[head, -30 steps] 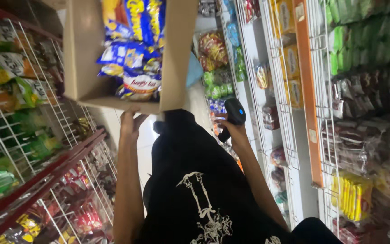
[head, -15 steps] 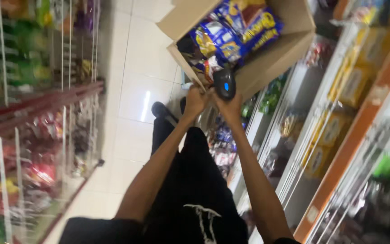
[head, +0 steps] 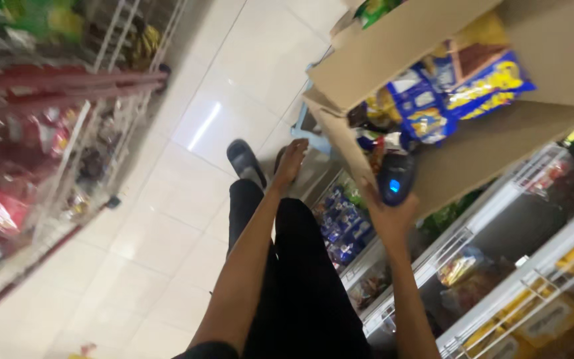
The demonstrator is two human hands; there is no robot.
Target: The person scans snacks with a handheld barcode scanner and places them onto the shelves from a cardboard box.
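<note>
Left hand's grip (head: 291, 161) lies open-fingered, nothing clasped, reaching toward the cardboard box (head: 460, 159) at its three o'clock. Right hand (head: 388, 216) wraps a black handheld scanner (head: 395, 179), pressed against the box's lower wall at one o'clock, blue snack packets (head: 433, 106) inside.

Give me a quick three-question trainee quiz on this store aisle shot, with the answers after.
1. True or false: the right hand holds a dark handheld scanner.
2. What fills the cardboard box? A) blue and yellow snack packs B) glass bottles C) folded towels
3. Which hand reaches toward the box's lower corner with nothing in it?

Key: 1 true. 2 A, the snack packs. 3 The left hand.
</note>
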